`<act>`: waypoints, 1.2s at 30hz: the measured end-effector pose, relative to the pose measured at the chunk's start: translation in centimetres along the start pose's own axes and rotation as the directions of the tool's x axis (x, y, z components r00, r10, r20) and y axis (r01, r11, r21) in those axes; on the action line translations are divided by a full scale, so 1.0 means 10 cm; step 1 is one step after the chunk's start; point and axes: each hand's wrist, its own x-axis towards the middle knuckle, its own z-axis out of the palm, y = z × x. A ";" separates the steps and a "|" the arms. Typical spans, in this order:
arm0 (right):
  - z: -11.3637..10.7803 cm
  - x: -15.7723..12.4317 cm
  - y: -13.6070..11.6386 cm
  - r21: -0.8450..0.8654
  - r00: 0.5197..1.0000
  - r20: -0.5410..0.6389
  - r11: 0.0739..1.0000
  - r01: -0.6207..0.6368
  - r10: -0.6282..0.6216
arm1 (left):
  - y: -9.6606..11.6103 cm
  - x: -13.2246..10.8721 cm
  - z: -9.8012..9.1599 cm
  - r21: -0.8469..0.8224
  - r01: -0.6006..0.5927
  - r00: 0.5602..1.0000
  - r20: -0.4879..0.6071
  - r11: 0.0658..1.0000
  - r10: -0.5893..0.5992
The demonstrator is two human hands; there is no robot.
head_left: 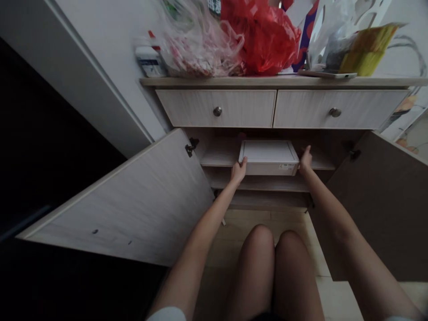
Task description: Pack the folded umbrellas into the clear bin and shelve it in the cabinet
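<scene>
A white rectangular box point(268, 154) with a small label on its front lies on the upper shelf point(219, 158) inside an open low cabinet. My left hand point(238, 170) grips the box's left front corner, thumb on top. At the right front corner, my right hand point(305, 160) holds the box with its thumb raised. Both arms reach forward from my bent knees.
Both cabinet doors stand wide: the left door point(133, 200) and the right door point(384, 200). Two shut drawers point(217, 109) sit above the shelves. Plastic bags, red point(264, 35) and clear point(197, 40), crowd the top. A lower shelf point(261, 183) lies beneath.
</scene>
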 end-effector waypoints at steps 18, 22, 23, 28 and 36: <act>0.26 -0.94 0.74 -0.757 0.731 0.363 0.274 0.593 -0.578 | -0.31 -0.35 0.26 0.359 -0.570 0.821 0.268 0.739 0.504; 0.29 -0.88 0.71 -0.759 0.728 0.370 0.265 0.595 -0.577 | -0.27 -0.32 0.27 0.415 -0.590 0.807 0.269 0.692 0.526; 0.30 -0.86 0.71 -0.761 0.728 0.370 0.261 0.594 -0.577 | -0.26 -0.31 0.28 0.425 -0.590 0.807 0.265 0.687 0.528; 0.35 -0.72 0.70 -0.773 0.715 0.379 0.224 0.594 -0.587 | -0.21 -0.17 0.33 0.432 -0.617 0.784 0.259 0.658 0.565; 0.45 -0.46 0.67 -0.774 0.723 0.375 0.233 0.589 -0.581 | -0.13 0.09 0.45 0.529 -0.614 0.776 0.267 0.586 0.571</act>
